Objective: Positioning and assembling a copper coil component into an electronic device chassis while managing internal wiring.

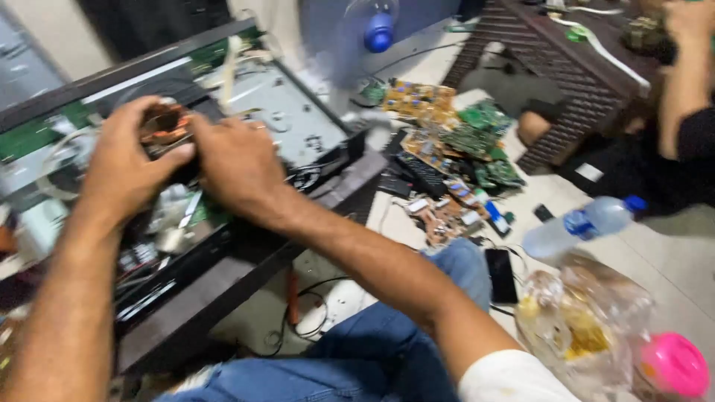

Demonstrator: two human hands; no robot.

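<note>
Two hands work over a large opened electronics chassis [298,126], a black-framed unit with a grey metal inner plate, which rests tilted on a low dark bench [223,290] in front of the seated person. The tiled floor [670,260] lies to the right of the bench. On it, beyond the bench corner, lies a loose pile of circuit boards [454,141], green and orange-brown, overlapping one another. A crumpled clear plastic bag [588,320] with yellow contents sits near the person's right knee, and a clear plastic bottle [585,223] with a blue cap lies on its side just behind it. A dark phone [500,274] lies flat on the floor between the knee and the bottle. The left hand [123,164] is closed around a small copper-coloured component [164,123] at the upper left part of the chassis interior, with the thumb pressed against its lower edge. The right hand [238,167] is curled with its fingers bent down, touching the same component from the right side; motion blur prevents a finer reading of its grip. A second person's arm [681,82] is visible at the upper right, well apart from the chassis.
</note>
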